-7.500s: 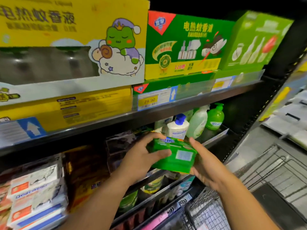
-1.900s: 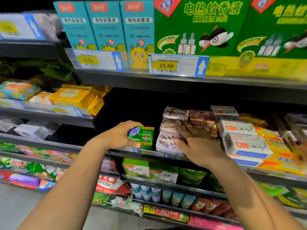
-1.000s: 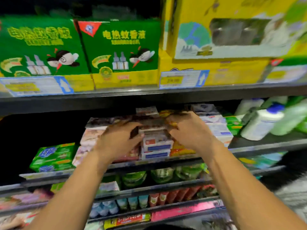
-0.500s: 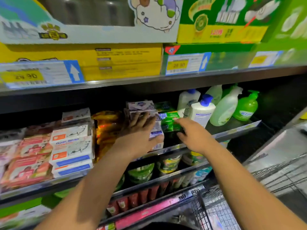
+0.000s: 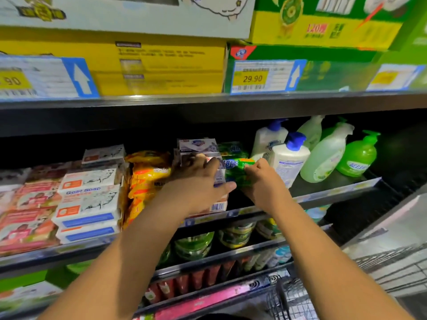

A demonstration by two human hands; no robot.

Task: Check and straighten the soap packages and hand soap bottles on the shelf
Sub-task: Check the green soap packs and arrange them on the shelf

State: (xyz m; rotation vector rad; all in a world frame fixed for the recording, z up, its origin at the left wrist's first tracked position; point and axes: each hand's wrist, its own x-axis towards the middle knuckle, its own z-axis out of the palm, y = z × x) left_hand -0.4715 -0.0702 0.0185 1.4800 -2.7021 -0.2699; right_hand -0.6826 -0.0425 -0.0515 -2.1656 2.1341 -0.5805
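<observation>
Right hand [image 5: 262, 181]: fingers curled round the green soap package [image 5: 235, 169], which sits on the shelf [image 5: 335, 188]. Left hand [image 5: 196, 183]: fingers spread, flat against the white soap stack [image 5: 198, 146] just left of it, thumb touching the green package. To the right I see a white hand soap bottle [image 5: 290, 158], blue pump, upright; beyond it 1 bright green bottle [image 5: 358, 155].

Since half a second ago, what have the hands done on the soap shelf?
The right hand has curled its fingers onto the right edge of the green soap package and now pinches it; before, they reached toward it, straighter. The left hand stayed spread on the white soap stack, thumb near that package. The hand soap bottles stand as before.
</observation>
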